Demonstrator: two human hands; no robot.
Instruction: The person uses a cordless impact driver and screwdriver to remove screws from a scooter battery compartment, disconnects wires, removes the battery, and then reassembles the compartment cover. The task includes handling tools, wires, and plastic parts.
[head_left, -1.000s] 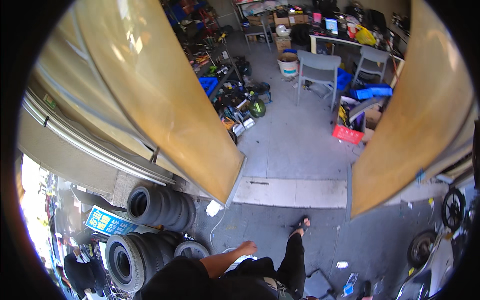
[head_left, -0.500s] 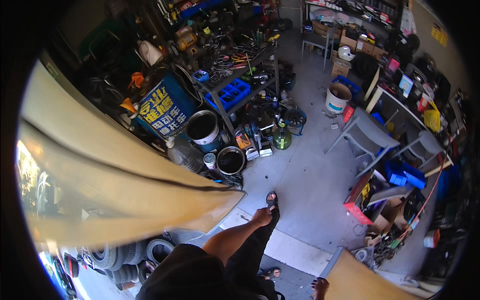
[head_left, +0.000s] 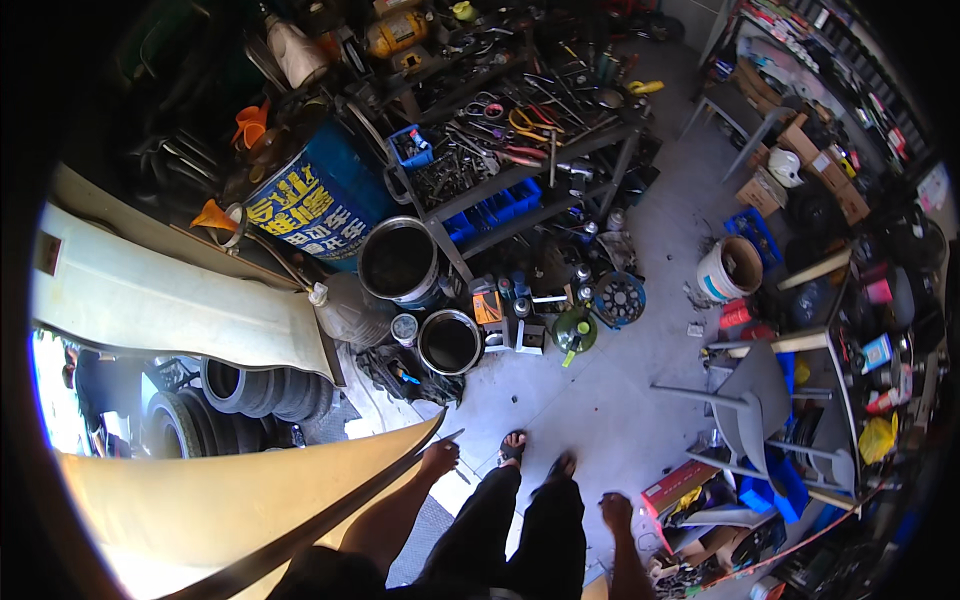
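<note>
My left hand [head_left: 440, 458] is at the lower middle, its fingers curled. It is right beside the dark edge of a yellow door curtain flap [head_left: 270, 480]. Whether it touches the flap or holds anything, I cannot tell. Further right, my right hand [head_left: 616, 510] hangs low over the grey floor with loosely curled fingers and nothing visible in them. It is nearest to a red box [head_left: 680, 487]. Both my sandalled feet are on the floor between the hands. Beyond the left hand lies a pale curtain flap [head_left: 190, 290].
Ahead stands a metal tool rack [head_left: 500, 185] crowded with hand tools. Before it are a dark-filled bucket [head_left: 398, 262], a round basin [head_left: 450, 343] and a green bottle [head_left: 573, 335]. Grey chairs [head_left: 745, 400] and a white bucket [head_left: 728, 270] stand right. Tyres [head_left: 260, 390] are stacked left.
I have moved forward between the curtain flaps, and the view has shifted. My right hand is now away from the right-hand flap's edge. My left hand now lies beside a flap edge.
</note>
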